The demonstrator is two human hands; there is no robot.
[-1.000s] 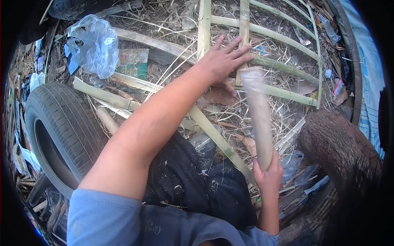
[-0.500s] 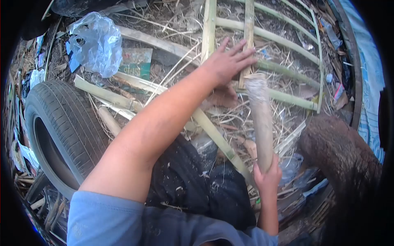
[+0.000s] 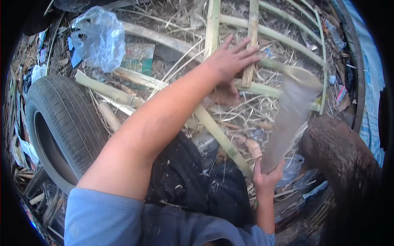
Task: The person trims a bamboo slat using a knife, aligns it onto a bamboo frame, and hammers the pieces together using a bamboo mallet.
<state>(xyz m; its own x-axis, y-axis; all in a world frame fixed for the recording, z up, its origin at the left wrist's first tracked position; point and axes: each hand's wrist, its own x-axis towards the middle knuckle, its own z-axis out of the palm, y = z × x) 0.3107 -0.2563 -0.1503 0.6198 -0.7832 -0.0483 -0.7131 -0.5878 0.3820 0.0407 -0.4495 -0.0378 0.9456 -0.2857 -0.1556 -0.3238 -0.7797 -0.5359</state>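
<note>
My left hand (image 3: 234,59) lies with fingers stretched out over a frame of split bamboo strips (image 3: 271,35), touching an upright slat (image 3: 248,74). A bare foot (image 3: 225,95) shows partly below that hand. In my right hand (image 3: 267,175) is the lower end of a thick wooden club (image 3: 289,115), smeared by motion. It tilts up and to the right, its broad end over the frame's lower right part. A long bamboo strip (image 3: 217,133) runs from near the foot down towards my right hand.
A tyre (image 3: 67,127) stands at the left, near cut bamboo pieces (image 3: 106,91). Behind them lie a clear plastic bag (image 3: 98,39) and a green printed sheet (image 3: 141,61). A dark thick log (image 3: 340,147) is at the right. Shavings litter the ground.
The club's broad end has swung to the right, away from the slat, while my right hand keeps its grip. My left hand stays spread on the frame.
</note>
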